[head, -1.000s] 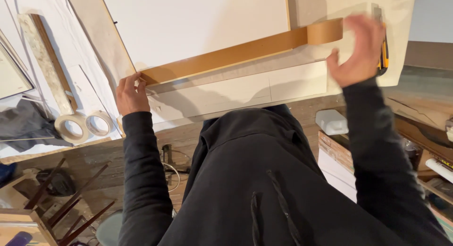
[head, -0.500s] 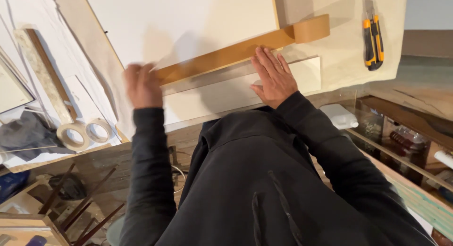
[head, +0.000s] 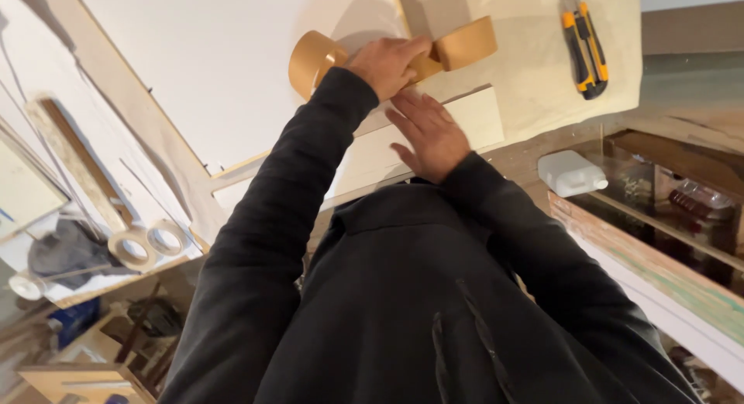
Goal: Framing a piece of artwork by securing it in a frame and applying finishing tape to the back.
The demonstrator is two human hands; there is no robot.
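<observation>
We see, across the top of the head view, a large white panel (head: 232,55) lying flat on the pale work table (head: 535,79), with a narrower white strip (head: 473,117) along its near edge. Both sleeves of a black jacket (head: 418,295) reach up to it.

The left hand (head: 387,63) presses down on a band of brown tape (head: 457,46), fingers curled over it; the tape roll (head: 310,59) stands on edge just beside that wrist. The right hand (head: 434,137) lies open and flat on the white strip, holding nothing.

We judge the tape light, thin and limp (it would fold and stick to itself if left slack), so it is best held by the stiff roll and the free end, kept taut. The panel looks stiff but easily dented at its edges.

Well apart to the right lies a yellow-and-black utility knife (head: 585,51). At the left edge sit two pale tape rolls (head: 147,245) beside a long wooden ruler (head: 77,160). Nothing lies between the hands and the tape.
</observation>
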